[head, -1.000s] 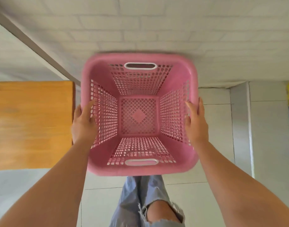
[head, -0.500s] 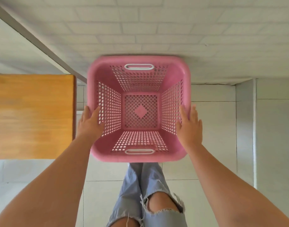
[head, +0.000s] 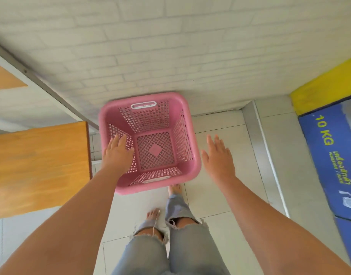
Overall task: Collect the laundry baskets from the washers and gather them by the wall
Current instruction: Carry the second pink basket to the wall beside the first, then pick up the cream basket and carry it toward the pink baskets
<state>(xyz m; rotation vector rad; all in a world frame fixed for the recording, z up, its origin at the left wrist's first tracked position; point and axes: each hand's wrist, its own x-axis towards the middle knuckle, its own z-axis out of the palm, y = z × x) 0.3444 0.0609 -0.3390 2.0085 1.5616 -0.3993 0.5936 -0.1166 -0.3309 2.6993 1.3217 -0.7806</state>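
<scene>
An empty pink plastic laundry basket (head: 182, 120) with white handle slots stands on the tiled floor, its far side against the white brick wall (head: 170, 46). My left hand (head: 117, 153) hovers over the basket's left rim with fingers spread, holding nothing. To the right of the basket, apart from it, is my right hand (head: 218, 157), flat and empty.
A wooden table top (head: 39, 167) lies close on the basket's left. A blue and yellow washer (head: 333, 155) marked 10 KG stands at the right. My bare feet and torn jeans (head: 170, 245) are just behind the basket on the white floor tiles (head: 226, 195).
The basket went down from my two-handed hold to the floor by the wall. Both hands let go of its sides and drew back. The view swung right, and the washer came into sight.
</scene>
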